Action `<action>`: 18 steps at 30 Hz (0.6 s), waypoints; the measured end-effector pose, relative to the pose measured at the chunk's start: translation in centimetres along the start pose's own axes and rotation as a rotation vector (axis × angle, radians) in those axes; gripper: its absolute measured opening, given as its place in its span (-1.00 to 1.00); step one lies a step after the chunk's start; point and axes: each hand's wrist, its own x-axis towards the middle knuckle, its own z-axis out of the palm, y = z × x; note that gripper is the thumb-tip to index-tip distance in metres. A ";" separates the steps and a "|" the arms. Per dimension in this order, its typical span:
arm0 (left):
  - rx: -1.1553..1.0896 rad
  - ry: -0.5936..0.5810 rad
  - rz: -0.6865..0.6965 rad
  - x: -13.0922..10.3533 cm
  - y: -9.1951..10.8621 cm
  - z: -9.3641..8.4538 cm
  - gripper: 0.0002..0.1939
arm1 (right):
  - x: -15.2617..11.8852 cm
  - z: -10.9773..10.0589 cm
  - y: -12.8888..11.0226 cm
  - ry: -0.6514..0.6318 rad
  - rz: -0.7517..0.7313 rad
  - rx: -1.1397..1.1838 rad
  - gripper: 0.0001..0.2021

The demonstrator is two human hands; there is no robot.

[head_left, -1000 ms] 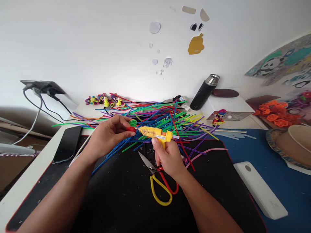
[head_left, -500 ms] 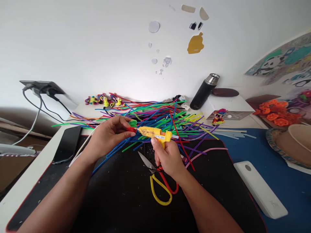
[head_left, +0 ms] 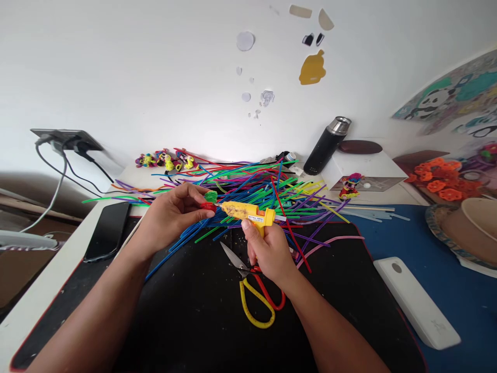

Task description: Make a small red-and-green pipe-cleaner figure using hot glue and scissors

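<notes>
My right hand (head_left: 267, 247) is wrapped round the handle of a yellow glue gun (head_left: 241, 211), whose nozzle points left. A clear glue stick (head_left: 279, 218) pokes out of its back end. Between thumb and fingers, my left hand (head_left: 173, 215) pinches a small red and green pipe cleaner piece (head_left: 208, 205); my fingers cover part of it. The nozzle tip is at the red part, though I cannot tell whether it touches. Below the glue gun, scissors (head_left: 254, 295) with one yellow and one red handle lie on the black mat (head_left: 186, 321).
Many coloured pipe cleaners (head_left: 252, 189) are heaped behind my hands. A phone (head_left: 107, 231) lies at left, a white power bank (head_left: 417, 303) at right. Small pipe cleaner figures (head_left: 166, 159) line the wall. A black flask (head_left: 328, 146) leans near a white box (head_left: 368, 173).
My left hand has shifted very slightly left and up with the red and green piece. The glue gun and my right hand stay almost where they were.
</notes>
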 end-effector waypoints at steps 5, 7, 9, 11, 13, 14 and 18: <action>-0.020 -0.012 0.007 -0.1 -0.4 -0.3 -0.54 | -0.1 0.0 0.0 -0.002 -0.008 0.011 -0.28; -0.027 -0.016 -0.001 -0.1 -0.4 -0.4 -0.55 | -0.1 0.1 0.1 -0.004 -0.004 0.021 -0.29; -0.031 -0.017 -0.008 -0.1 -0.4 -0.4 -0.55 | -0.1 0.1 0.1 -0.005 -0.002 0.023 -0.30; -0.033 -0.015 -0.011 -0.1 -0.3 -0.4 -0.55 | -0.1 0.1 0.0 -0.004 0.000 0.025 -0.30; -0.033 -0.011 -0.010 -0.1 -0.3 -0.4 -0.54 | 0.0 0.1 0.0 -0.001 -0.001 0.022 -0.30; -0.032 -0.011 -0.010 -0.1 -0.3 -0.4 -0.54 | 0.0 0.0 -0.1 0.001 -0.003 0.021 -0.30; -0.021 -0.013 -0.013 -0.1 -0.4 -0.4 -0.52 | 0.0 0.0 -0.2 -0.001 -0.005 0.023 -0.31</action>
